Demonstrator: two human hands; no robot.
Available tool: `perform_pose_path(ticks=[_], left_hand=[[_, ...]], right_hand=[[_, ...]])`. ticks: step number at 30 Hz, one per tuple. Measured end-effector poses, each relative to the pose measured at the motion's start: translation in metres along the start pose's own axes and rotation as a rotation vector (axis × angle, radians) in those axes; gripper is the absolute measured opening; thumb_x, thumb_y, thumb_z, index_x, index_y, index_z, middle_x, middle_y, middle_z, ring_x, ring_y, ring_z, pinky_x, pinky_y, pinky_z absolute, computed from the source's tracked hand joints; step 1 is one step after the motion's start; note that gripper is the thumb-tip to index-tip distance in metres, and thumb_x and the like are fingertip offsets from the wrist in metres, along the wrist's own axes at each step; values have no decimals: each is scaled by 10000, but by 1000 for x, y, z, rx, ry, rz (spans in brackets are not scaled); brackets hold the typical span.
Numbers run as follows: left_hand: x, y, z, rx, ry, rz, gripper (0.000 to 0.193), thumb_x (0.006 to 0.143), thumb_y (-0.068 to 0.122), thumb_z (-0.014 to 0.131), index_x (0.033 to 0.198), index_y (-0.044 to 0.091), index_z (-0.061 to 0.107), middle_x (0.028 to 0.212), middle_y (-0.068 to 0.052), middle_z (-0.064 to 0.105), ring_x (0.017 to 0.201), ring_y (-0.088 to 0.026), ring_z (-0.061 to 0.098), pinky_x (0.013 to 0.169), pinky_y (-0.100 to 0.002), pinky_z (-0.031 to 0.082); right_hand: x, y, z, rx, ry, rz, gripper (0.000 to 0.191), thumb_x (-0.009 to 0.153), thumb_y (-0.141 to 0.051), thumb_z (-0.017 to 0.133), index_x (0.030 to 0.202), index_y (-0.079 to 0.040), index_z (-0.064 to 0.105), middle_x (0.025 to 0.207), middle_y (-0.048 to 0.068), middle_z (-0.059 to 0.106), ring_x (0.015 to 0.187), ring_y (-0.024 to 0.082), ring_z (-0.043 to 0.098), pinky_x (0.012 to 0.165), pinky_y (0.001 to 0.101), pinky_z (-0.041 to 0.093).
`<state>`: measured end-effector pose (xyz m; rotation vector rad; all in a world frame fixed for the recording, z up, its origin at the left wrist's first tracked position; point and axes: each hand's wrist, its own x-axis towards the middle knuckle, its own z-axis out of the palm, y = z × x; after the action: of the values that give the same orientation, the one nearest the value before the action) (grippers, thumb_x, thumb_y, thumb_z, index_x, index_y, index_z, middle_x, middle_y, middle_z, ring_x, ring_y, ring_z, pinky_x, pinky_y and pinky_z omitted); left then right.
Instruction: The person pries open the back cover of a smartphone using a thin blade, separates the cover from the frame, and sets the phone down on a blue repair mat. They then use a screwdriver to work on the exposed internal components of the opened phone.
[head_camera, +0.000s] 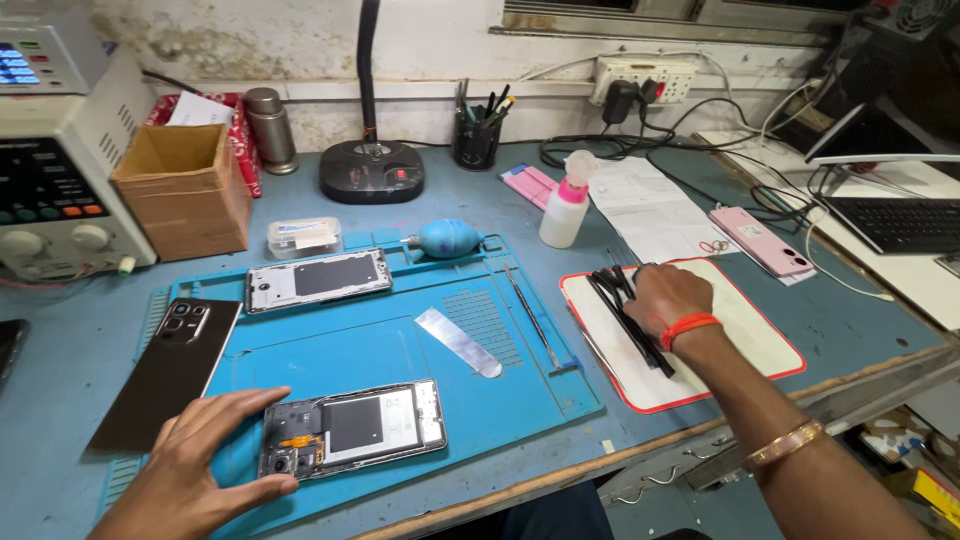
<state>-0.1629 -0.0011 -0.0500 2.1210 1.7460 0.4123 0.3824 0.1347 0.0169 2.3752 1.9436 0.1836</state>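
Left hand steadies opened phone (on blue mat); right hand touches black strips

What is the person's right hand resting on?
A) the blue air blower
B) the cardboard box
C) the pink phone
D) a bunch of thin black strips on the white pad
D: the right hand lies on the black strips spread over the red-edged white pad.

Opened phone flat on blue mat; black strips on white pad.
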Motion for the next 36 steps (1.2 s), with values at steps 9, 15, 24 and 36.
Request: perform_pose_path(ticks=[9, 15, 24, 36], left_hand=[[-16, 50, -24, -108, 61, 24, 1028, 586, 562, 904, 1507, 310, 522, 1400, -62, 577, 1330, -277, 438, 1125, -482, 315], [-18, 75, -20, -70, 165, 154, 965, 642, 554, 880, 1487, 268, 513, 1238, -65, 659, 1264, -274, 522, 1139, -495, 318], [-15, 86, -15, -113, 150, 52, 998, 632, 493, 890, 1518, 293, 475, 1275, -68, 658, 1247, -275, 517, 1132, -481, 308], [-14, 90, -15, -123, 178, 59, 981, 628, 483, 888, 1497, 261, 491, 1233, -70, 670, 1192, -270, 548, 1094, -473, 345]], right_hand=[[-26, 13, -86, 463, 252, -76, 345, 938, -377, 651, 1083, -96, 790, 843, 172, 779, 756, 281, 748, 730, 431, 568], [-80, -61, -109, 791, 196, -365, 244, 851, -235, 768, 1004, -46, 794, 750, 101, 756, 629, 149, 672, 585, 315, 520], [-109, -117, -110, 842, 39, -451, 211, 852, -222, 775, 940, -30, 784, 647, 75, 742, 567, 105, 646, 529, 297, 507], [-107, -115, -103, 743, 107, -437, 210, 861, -232, 753, 941, -39, 778, 644, 87, 751, 535, 137, 687, 506, 312, 516]])
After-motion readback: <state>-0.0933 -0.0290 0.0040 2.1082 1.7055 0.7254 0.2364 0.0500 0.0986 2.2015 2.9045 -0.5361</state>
